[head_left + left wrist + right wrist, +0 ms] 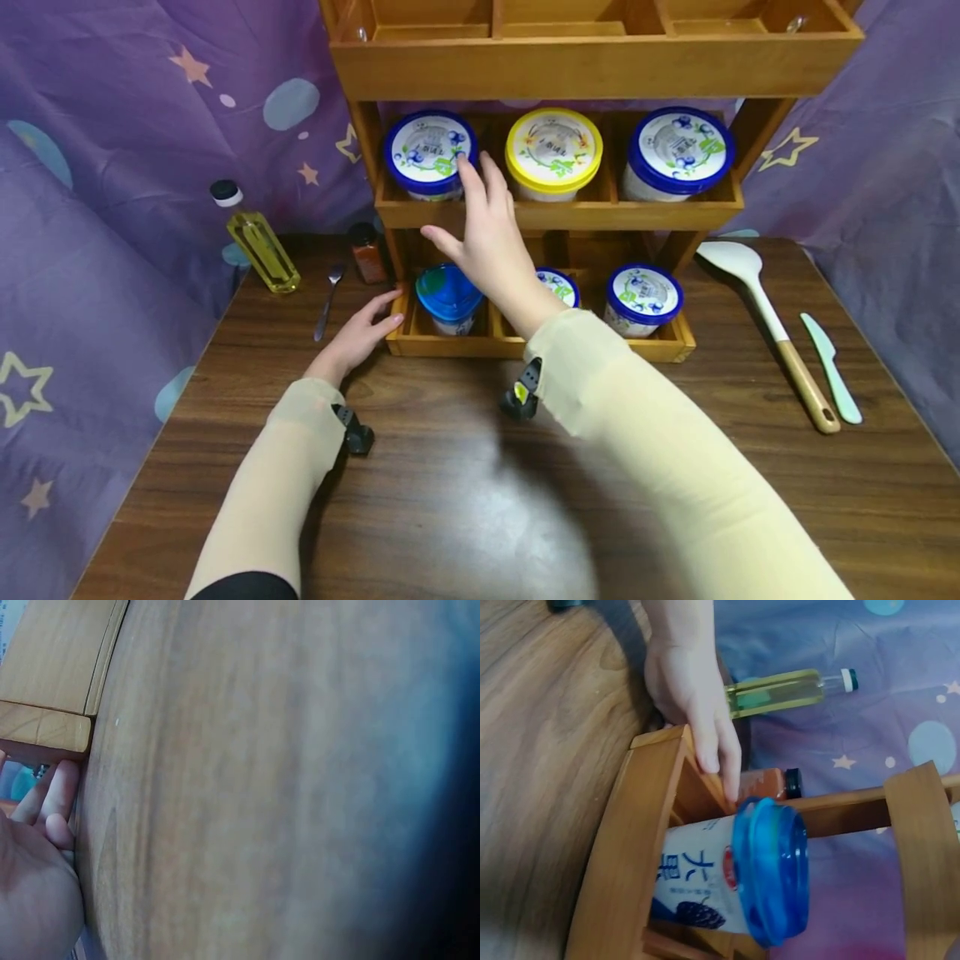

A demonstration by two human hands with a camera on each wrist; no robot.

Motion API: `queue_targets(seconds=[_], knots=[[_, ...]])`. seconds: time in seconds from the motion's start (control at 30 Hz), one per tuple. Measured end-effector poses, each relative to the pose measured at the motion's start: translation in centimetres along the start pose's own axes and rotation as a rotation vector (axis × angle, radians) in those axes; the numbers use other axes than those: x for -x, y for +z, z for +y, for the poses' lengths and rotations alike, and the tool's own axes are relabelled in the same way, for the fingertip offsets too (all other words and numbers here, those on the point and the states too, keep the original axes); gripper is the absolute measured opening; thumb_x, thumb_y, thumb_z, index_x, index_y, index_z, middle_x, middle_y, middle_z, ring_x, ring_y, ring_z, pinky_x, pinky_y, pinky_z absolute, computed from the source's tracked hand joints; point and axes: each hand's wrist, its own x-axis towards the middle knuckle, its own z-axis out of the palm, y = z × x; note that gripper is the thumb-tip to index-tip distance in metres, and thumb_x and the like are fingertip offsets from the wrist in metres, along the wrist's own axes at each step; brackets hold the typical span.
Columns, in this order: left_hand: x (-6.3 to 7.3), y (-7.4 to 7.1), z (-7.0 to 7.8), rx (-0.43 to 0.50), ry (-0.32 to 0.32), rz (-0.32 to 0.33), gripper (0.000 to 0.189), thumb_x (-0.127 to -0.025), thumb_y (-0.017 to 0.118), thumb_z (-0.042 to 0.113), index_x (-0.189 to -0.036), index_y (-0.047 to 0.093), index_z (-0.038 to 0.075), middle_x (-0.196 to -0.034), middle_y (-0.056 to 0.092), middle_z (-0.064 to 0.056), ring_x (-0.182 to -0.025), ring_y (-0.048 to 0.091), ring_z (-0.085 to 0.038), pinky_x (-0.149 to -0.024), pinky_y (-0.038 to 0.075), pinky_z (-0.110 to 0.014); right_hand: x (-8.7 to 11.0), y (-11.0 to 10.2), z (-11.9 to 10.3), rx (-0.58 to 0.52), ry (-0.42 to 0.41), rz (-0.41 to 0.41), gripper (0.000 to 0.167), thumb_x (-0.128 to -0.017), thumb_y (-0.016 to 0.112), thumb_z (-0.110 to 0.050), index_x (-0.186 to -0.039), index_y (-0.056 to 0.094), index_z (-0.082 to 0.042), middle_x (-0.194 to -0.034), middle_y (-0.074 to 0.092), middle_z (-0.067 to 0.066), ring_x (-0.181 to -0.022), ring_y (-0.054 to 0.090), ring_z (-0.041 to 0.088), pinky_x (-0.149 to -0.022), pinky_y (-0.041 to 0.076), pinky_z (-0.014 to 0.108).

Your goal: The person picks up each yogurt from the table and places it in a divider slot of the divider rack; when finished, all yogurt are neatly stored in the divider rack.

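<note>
My left hand (358,336) rests against the left end of the wooden rack's (453,344) bottom tier, its fingers extended along the side panel. In the left wrist view that hand's fingers (61,793) touch the wood. My right hand (491,237) is raised before the middle tier with fingers spread. Its fingertips overlap the edge of a blue-lidded tub (431,148) at the left; contact cannot be told. A yellow-lidded tub (553,152) sits just right of it. Below the right hand stands a tub with a translucent blue lid (776,870), and my forearm partly hides another blue-lidded tub (558,285).
More blue-lidded tubs stand at the right of the middle tier (681,150) and bottom tier (643,296). An oil bottle (261,248), a fork (328,302) and a spice jar (367,252) are left of the rack. A white ladle (768,317) and a pale green knife (831,367) lie right.
</note>
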Motion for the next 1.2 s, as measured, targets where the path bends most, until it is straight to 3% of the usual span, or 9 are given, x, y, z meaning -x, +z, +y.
queue_targets(seconds=[0.33,0.53,0.67,0.87,1.03,1.2], knots=[[0.0,-0.2,0.0,-0.017,-0.007,0.007,0.054,-0.100,0.045,0.026,-0.148,0.027,0.009,-0.150,0.023,-0.022,-0.137,0.021,-0.038,-0.107,0.019,-0.055,1.7,0.0,2.5,-0.114,-0.241,0.043,0.073,-0.081,0.074,-0.028,-0.137,0.039,0.003,-0.144,0.030,0.024,-0.136,0.027,0.032,-0.110,0.022,0.032],[-1.9,-0.1,-3.6,-0.037,0.039,0.031,0.055,-0.099,0.045,0.034,-0.148,0.028,0.016,-0.151,0.023,-0.018,-0.137,0.020,-0.036,-0.107,0.018,-0.056,2.9,-0.2,4.4,-0.183,-0.369,0.032,0.072,-0.075,0.080,-0.018,-0.132,0.044,0.006,-0.141,0.035,0.026,-0.133,0.031,0.033,-0.109,0.025,0.034],[-1.9,0.2,-4.5,-0.049,0.038,0.031,0.057,-0.098,0.046,0.039,-0.148,0.028,0.019,-0.152,0.023,-0.015,-0.138,0.021,-0.035,-0.106,0.021,-0.056,4.2,-0.3,5.6,-0.197,-0.362,0.005,0.073,-0.073,0.082,-0.017,-0.132,0.044,0.006,-0.141,0.035,0.025,-0.133,0.031,0.031,-0.109,0.025,0.034],[-1.9,0.1,-3.9,-0.037,0.051,-0.012,0.058,-0.098,0.046,0.037,-0.149,0.025,0.017,-0.151,0.022,-0.019,-0.137,0.022,-0.036,-0.103,0.029,-0.055,5.4,-1.5,8.0,-0.138,-0.353,-0.077,0.073,-0.073,0.082,-0.018,-0.132,0.046,0.006,-0.139,0.043,0.021,-0.130,0.037,0.032,-0.109,0.025,0.037],[-1.8,-0.8,-2.8,-0.130,0.055,-0.040,0.060,-0.098,0.048,0.036,-0.149,0.025,0.013,-0.148,0.027,-0.023,-0.135,0.026,-0.037,-0.103,0.029,-0.054,6.4,-3.3,10.3,-0.074,-0.310,-0.177,0.072,-0.074,0.081,-0.021,-0.133,0.047,0.004,-0.136,0.047,0.020,-0.126,0.040,0.035,-0.108,0.026,0.043],[-1.0,-1.8,-2.0,-0.225,0.066,-0.052,0.061,-0.098,0.048,0.036,-0.147,0.027,0.008,-0.144,0.035,-0.024,-0.131,0.034,-0.038,-0.105,0.027,-0.052,7.8,-5.4,13.2,-0.045,-0.298,-0.186,0.071,-0.076,0.078,-0.028,-0.132,0.048,0.004,-0.133,0.049,0.021,-0.122,0.043,0.038,-0.104,0.027,0.048]])
